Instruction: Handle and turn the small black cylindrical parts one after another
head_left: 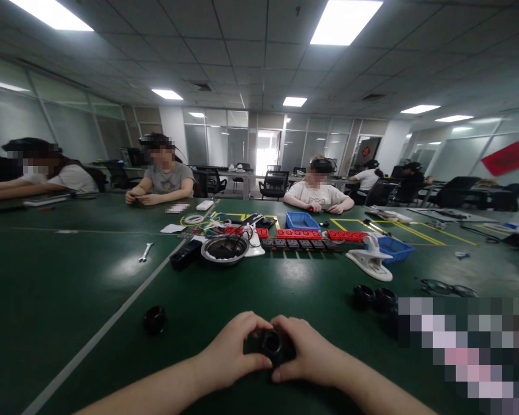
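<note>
A small black cylindrical part [271, 342] with a round opening in its top is between my two hands, just above the green table or resting on it; I cannot tell which. My left hand [239, 351] curves around its left side, thumb and index fingertips against it. From the right, my right hand [303, 353] grips the same part between thumb and fingers. Left of my hands lies a similar black ring-shaped part [154, 320]. More black round parts [364, 296] sit in a group to the right, partly covered by a blurred patch.
A steel bowl [225, 250], a black box-like device [185, 254], red socket strips [298, 234], a blue tray [301, 221] and a white clamp base [369, 262] stand farther back. A wrench [146, 252] lies left, glasses [448, 287] right. Several people sit around the table.
</note>
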Demonstrator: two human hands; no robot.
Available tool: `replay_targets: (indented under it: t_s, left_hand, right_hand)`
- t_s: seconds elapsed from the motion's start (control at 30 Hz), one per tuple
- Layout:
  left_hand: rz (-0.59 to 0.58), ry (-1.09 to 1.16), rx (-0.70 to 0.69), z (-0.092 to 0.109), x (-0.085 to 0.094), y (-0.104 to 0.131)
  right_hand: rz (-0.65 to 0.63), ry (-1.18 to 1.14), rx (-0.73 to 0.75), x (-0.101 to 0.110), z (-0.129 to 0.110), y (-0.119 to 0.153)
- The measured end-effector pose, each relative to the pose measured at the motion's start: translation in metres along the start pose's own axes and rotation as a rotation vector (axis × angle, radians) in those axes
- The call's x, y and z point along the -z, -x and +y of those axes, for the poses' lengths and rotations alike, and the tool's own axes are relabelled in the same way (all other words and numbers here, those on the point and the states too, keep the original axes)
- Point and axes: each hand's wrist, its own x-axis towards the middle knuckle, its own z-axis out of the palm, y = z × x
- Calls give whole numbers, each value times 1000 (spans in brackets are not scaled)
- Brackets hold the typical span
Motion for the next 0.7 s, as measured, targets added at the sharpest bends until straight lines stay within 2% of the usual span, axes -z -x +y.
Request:
replay_targets:
  t_s: [0.1,0.17,0.27,0.43,0.53,0.6,0.7]
  left_hand:
    - [-71,2,-81,-1,4,-1]
    - [-86,0,-83,-1,4,-1]
    - [-74,9,-58,0,0,0]
    - [130,-44,60,2,-12,2]
    - [183,-99,89,3,-14,3]
    - [149,-110,55,3,-11,3]
    - [46,-100,-73,1,-3,2]
  right_hand:
    - [-127,-87,138,10,11,0]
    - [-143,-64,157,10,15,-1]
    - [-83,14,91,1,13,-1]
    - [109,202,-151,-18,-7,0]
    - [152,276,-191,-21,-15,0]
    - [150,263,-149,-18,-13,0]
    - [70,122,19,-9,-2,0]
